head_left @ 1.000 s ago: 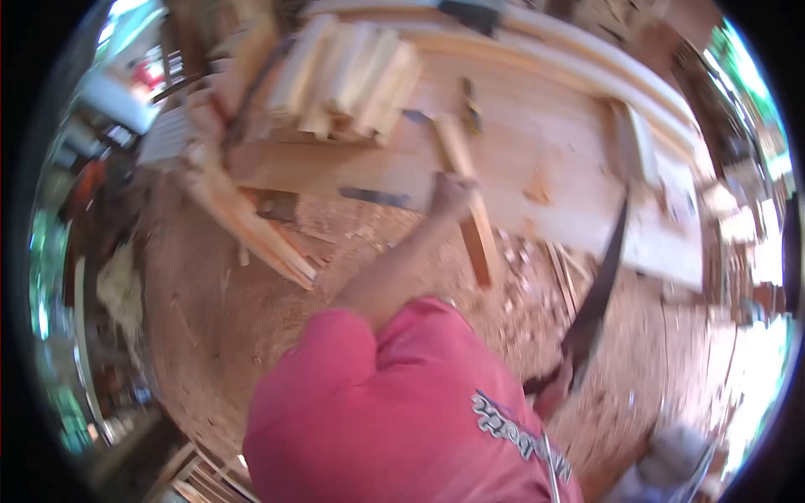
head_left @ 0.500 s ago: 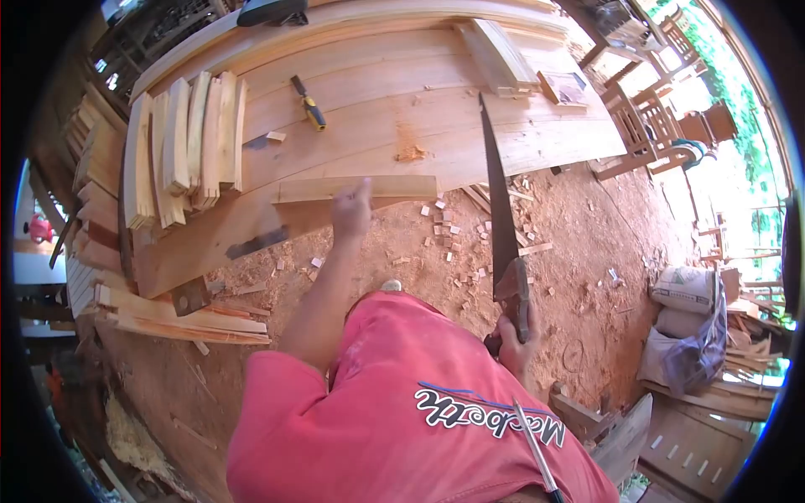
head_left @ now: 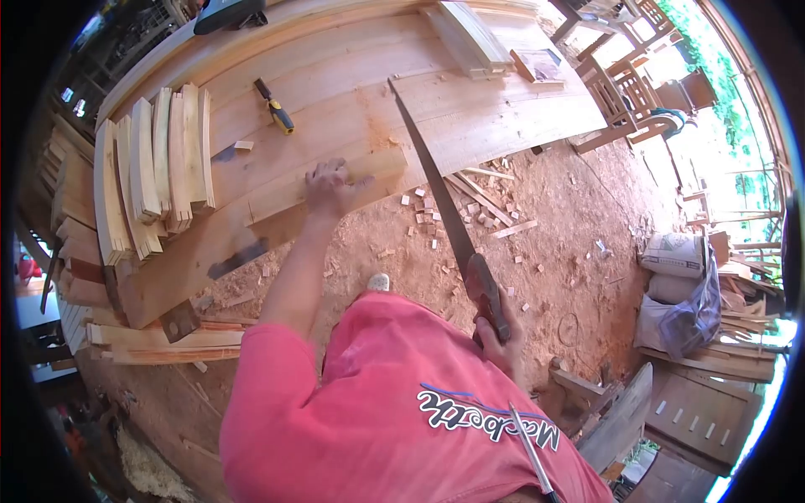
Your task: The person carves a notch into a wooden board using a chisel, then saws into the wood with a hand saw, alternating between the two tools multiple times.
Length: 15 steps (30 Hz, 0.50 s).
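My left hand (head_left: pixel 329 188) rests over the middle of a wooden piece (head_left: pixel 381 168) at the near edge of the wooden worktop (head_left: pixel 335 117). Its fingers curl across the piece's top and the thumb points right. Low on the right, my right hand (head_left: pixel 505 342) is closed around the brown handle of a handsaw (head_left: pixel 450 214). The long blade slants up and left, its tip above the worktop. In this view the blade lies just right of the piece's right end; I cannot tell whether they touch.
Several curved wooden pieces (head_left: pixel 151 168) lie stacked on the worktop's left. A yellow-and-black handled tool (head_left: pixel 275 107) and a small offcut (head_left: pixel 244 145) lie nearby. Boards (head_left: pixel 470 42) sit at the back right. Offcuts and sawdust cover the floor (head_left: pixel 545 243); sacks (head_left: pixel 673 256) stand right.
My left hand has turned from a raised-thumb pose to lying over the wooden piece. The saw has swung left, its blade now more slanted and nearer the piece's right end. The view shifted slightly.
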Available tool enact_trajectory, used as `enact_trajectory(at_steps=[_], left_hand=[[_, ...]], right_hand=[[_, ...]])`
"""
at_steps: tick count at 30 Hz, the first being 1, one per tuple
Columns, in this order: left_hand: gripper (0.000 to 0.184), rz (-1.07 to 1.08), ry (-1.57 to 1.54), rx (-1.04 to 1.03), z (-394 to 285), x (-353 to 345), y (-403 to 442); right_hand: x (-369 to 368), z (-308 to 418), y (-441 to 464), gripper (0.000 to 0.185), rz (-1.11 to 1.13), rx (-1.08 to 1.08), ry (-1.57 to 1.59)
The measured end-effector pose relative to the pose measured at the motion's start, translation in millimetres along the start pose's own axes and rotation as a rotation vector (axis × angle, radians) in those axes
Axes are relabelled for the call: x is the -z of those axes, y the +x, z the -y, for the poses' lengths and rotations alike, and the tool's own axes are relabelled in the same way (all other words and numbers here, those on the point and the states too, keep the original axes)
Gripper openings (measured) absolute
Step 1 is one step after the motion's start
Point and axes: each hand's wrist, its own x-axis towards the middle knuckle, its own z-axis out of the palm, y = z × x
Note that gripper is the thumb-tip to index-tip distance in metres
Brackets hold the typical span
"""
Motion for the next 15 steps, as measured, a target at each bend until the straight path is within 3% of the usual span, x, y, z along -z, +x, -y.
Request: enact_trajectory(at_steps=[3,8,11,15], left_hand=[[0.068,-0.022,0.042,0.001,-3.8,3.7,-0.8],[0.077,0.122,0.082,0.086,-17.1,18.8,15.9],[0.085,0.183,-0.048,0.241,-28.7,0.1,51.1],[0.090,0.323,0.042,0.382,-46.3,-3.7,66.4]], right_hand=[[0.5,-2.3,-0.1,0.063,0.069,0.077,-0.079],[-11.7,11.3,17.0,0.060,0.089,0.159,-0.288],[-18.3,16.6,27.1,0.060,0.103,0.181,-0.243],[-21.4,22.2,33.4,0.061,0.168,0.122,-0.085]])
